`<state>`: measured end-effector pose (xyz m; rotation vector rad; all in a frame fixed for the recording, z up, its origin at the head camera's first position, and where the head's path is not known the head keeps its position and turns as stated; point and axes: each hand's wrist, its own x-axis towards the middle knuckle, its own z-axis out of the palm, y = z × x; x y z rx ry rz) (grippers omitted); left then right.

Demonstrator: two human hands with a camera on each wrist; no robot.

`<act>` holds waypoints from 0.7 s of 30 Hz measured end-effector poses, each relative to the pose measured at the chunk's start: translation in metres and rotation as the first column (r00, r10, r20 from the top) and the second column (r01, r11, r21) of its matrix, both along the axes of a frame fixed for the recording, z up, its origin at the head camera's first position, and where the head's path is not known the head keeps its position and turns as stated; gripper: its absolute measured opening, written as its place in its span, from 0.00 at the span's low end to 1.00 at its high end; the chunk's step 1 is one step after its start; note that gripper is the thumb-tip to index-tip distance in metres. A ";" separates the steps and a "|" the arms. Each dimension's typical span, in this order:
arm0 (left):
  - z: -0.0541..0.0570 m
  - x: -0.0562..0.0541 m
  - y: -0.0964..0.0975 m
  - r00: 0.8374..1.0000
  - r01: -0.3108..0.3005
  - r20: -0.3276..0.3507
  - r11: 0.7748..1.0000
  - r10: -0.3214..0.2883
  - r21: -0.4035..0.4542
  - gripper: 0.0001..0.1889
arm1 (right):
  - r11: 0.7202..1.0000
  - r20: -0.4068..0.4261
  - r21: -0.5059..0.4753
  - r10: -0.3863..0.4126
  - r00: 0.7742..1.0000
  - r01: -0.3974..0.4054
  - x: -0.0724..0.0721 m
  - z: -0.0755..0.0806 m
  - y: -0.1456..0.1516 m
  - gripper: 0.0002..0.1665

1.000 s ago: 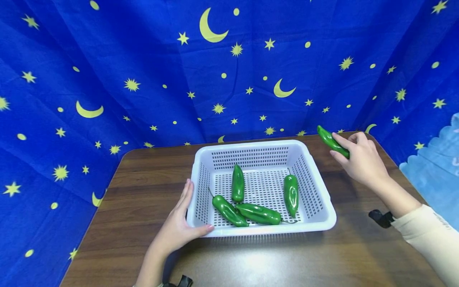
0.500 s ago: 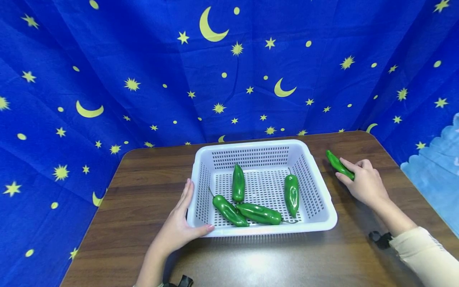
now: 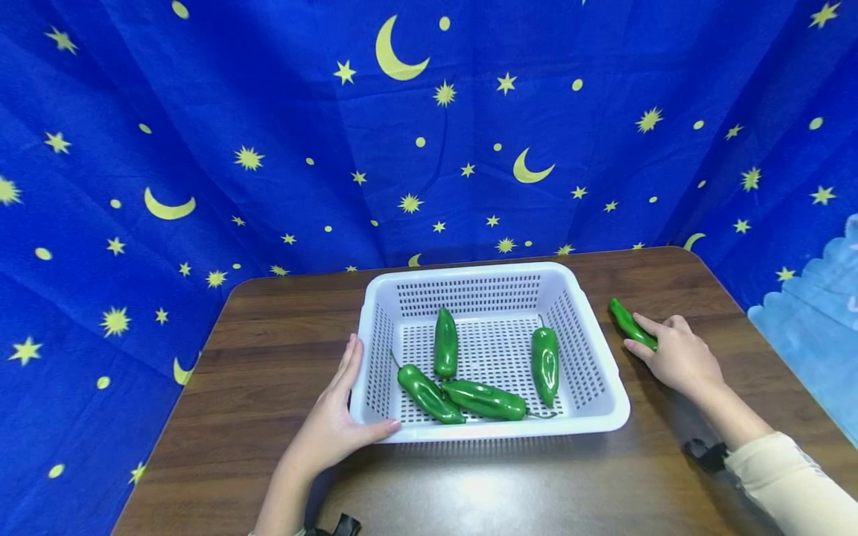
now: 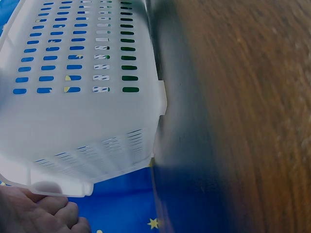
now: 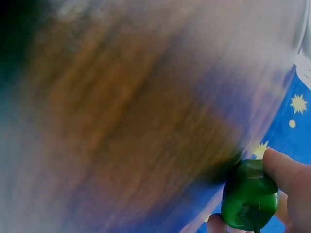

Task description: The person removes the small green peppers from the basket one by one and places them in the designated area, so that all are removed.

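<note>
A white plastic basket [image 3: 489, 435] stands on the table with several glossy green chili peppers inside, one of them [image 3: 445, 342] lying lengthwise. My left hand [image 3: 331, 424] holds the basket's near left corner, thumb on the front rim and fingers along the left side. In the left wrist view, that hand [image 4: 43, 211] is partly visible under the basket's rim. To the right of the basket, my right hand [image 3: 680, 357] pinches another green chili pepper [image 3: 628, 321] low at the table top. Its stem end [image 5: 250, 194] shows between thumb and fingers in the right wrist view.
The brown wooden table [image 3: 268, 357] ends at the back against a blue curtain [image 3: 302, 112] with yellow moons and stars. A light blue cloth [image 3: 814, 320] hangs beyond the right edge.
My right hand has lowered the green chili pepper from above the table's back right toward the near side, down to the table top. The left hand and basket have stayed in place.
</note>
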<state>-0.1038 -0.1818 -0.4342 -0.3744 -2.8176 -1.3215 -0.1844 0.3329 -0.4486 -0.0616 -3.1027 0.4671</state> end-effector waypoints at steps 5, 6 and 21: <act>-0.001 0.000 0.000 1.000 0.000 -0.001 1.000 0.000 0.002 0.68 | 1.000 0.051 0.013 -0.008 0.999 0.008 -0.001 0.002 -0.002 0.46; -0.001 0.000 0.000 1.000 0.000 -0.003 1.000 0.000 0.002 0.68 | 1.000 0.056 0.014 -0.007 0.998 0.006 -0.001 0.002 -0.003 0.46; -0.001 0.000 0.000 1.000 0.001 -0.003 1.000 -0.001 0.002 0.67 | 0.998 0.007 0.061 -0.006 1.000 0.005 -0.002 0.027 -0.005 0.59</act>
